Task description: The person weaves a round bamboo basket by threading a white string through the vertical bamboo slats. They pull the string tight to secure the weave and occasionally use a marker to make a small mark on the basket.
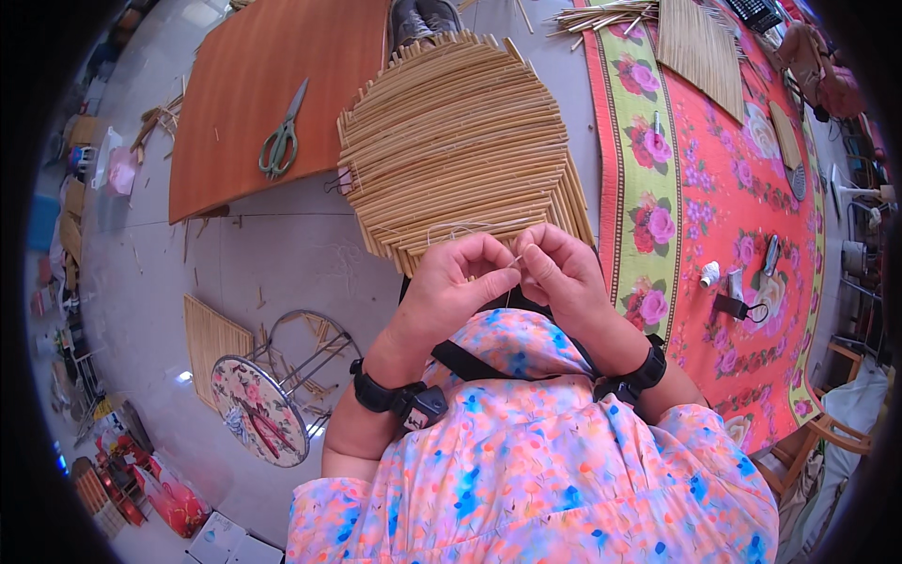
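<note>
In front of me lies a rounded mat of straw-coloured stalks, laid side by side in rows. A loop of thin pale thread lies on its near edge. My left hand is just over that edge, thumb and forefinger pinched together on the thread. Close against it, my right hand also pinches the thread between thumb and fingertips. The bit between the fingertips is too small to make out fully. A binder clip grips the mat's left edge.
Green-handled scissors rest on a reddish-brown board at the left. A flowered round stool lies tipped beside scattered stalks. On the right, a red floral cloth bears small tools and another stalk panel.
</note>
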`<action>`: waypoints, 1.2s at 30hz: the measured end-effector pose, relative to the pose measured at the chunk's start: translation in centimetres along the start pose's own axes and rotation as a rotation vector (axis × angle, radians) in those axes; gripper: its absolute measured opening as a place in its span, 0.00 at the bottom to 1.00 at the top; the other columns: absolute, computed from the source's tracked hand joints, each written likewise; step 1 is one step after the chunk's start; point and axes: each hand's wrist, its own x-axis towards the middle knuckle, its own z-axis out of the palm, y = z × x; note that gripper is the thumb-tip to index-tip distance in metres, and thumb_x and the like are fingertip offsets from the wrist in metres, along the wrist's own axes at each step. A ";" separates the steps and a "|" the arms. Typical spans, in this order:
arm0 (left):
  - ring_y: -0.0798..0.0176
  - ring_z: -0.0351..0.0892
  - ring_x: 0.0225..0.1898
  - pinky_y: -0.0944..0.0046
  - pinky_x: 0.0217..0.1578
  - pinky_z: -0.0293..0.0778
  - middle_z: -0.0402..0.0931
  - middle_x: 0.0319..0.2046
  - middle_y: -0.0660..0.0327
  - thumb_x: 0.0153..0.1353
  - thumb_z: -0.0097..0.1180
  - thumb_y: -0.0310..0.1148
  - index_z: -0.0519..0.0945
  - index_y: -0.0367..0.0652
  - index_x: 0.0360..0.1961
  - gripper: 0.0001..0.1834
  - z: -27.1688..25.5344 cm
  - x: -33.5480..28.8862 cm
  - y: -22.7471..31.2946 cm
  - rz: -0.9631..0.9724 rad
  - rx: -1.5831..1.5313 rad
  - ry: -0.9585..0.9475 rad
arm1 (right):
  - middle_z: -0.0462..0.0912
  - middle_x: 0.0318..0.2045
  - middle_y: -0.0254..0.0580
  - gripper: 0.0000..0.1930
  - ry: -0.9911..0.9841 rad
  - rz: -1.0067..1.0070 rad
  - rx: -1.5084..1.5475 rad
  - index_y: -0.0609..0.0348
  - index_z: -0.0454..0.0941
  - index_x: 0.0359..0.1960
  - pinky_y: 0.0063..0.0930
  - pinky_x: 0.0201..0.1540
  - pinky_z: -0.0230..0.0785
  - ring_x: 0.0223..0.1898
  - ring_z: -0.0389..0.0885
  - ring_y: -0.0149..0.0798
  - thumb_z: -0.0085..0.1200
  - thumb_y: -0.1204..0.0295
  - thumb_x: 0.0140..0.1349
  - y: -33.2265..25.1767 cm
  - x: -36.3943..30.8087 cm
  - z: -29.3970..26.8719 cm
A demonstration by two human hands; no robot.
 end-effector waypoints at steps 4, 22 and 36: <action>0.78 0.76 0.33 0.76 0.35 0.72 0.79 0.33 0.69 0.65 0.62 0.28 0.80 0.36 0.39 0.06 -0.4 0.0 0.0 -0.053 -0.095 -0.036 | 0.73 0.27 0.26 0.08 0.050 -0.015 -0.058 0.60 0.74 0.47 0.12 0.25 0.54 0.23 0.64 0.17 0.51 0.70 0.73 -0.5 -0.1 0.1; 0.78 0.71 0.30 0.76 0.33 0.68 0.76 0.30 0.71 0.62 0.64 0.29 0.80 0.39 0.36 0.06 -0.7 -0.2 -0.1 -0.132 -0.126 -0.070 | 0.71 0.32 0.26 0.13 0.128 -0.034 -0.038 0.63 0.75 0.50 0.15 0.25 0.54 0.24 0.64 0.19 0.49 0.65 0.75 -0.5 0.0 0.3; 0.76 0.69 0.27 0.75 0.30 0.66 0.76 0.29 0.67 0.62 0.65 0.31 0.79 0.38 0.35 0.09 -1.0 -0.1 -0.2 -0.121 -0.267 -0.113 | 0.72 0.35 0.26 0.19 0.249 -0.092 -0.068 0.61 0.73 0.58 0.14 0.32 0.61 0.31 0.68 0.20 0.57 0.69 0.68 0.2 0.2 0.0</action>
